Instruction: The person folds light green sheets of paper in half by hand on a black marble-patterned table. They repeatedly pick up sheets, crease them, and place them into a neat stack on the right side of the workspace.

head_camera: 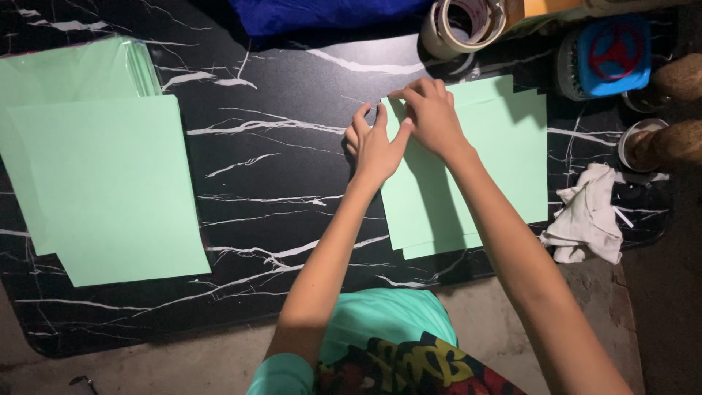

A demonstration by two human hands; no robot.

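From the head view, both hands meet at the upper left corner of a small stack of light green paper sheets [504,157] lying on the right part of a black, white-veined surface [278,161]. The left hand [374,143] rests with curled fingers at the stack's left edge, its thumb laid onto the paper, while the right hand [431,113] is bent over the corner with its fingertips pinched narrowly on the top sheet's edge; whether that sheet is lifted clear of the others cannot be told. Well apart, on the left side of the surface, lies a larger pile of green sheets [110,190], the top one set slightly askew over those beneath. Above the hands, near the far edge, stands a roll of tape [462,25] beside a blue cloth [322,14]. To the right sit a round container with a blue lid [614,55] and a crumpled white rag [589,212] just beside the stack.
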